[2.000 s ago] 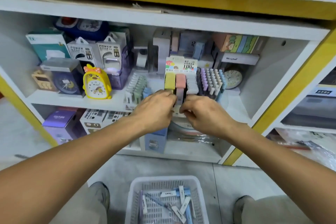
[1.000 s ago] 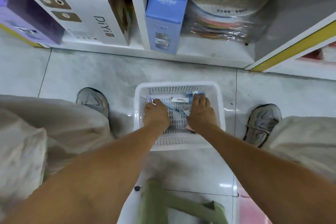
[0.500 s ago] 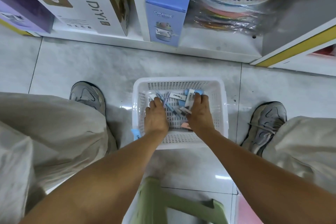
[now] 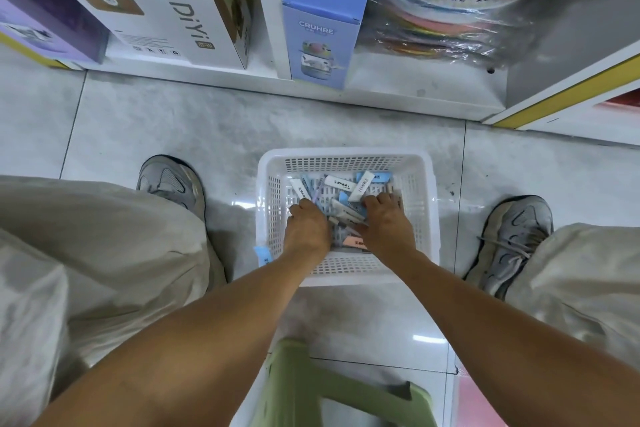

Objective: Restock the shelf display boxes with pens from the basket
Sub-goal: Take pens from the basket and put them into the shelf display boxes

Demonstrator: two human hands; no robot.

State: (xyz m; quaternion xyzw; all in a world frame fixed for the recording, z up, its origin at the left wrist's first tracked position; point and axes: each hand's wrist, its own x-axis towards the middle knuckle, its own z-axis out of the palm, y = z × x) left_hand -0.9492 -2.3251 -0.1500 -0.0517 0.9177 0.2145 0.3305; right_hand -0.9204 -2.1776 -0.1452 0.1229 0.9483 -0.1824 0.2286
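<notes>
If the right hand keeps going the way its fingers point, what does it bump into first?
Probably the white pen packet just past the right hand, then the basket far wall. Depth is hard to judge.

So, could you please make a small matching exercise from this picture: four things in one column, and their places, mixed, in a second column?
Things
1. white basket
2. blue CRUHRE box
3. green stool
4. left hand

Places
A. at the bottom edge of the view, nearer the person than the basket
B. on the lowest shelf, upright beside the white divider
C. on the floor between the two shoes
D. inside the basket, among the pens

Pairs: 1-C, 2-B, 3-A, 4-D
</notes>
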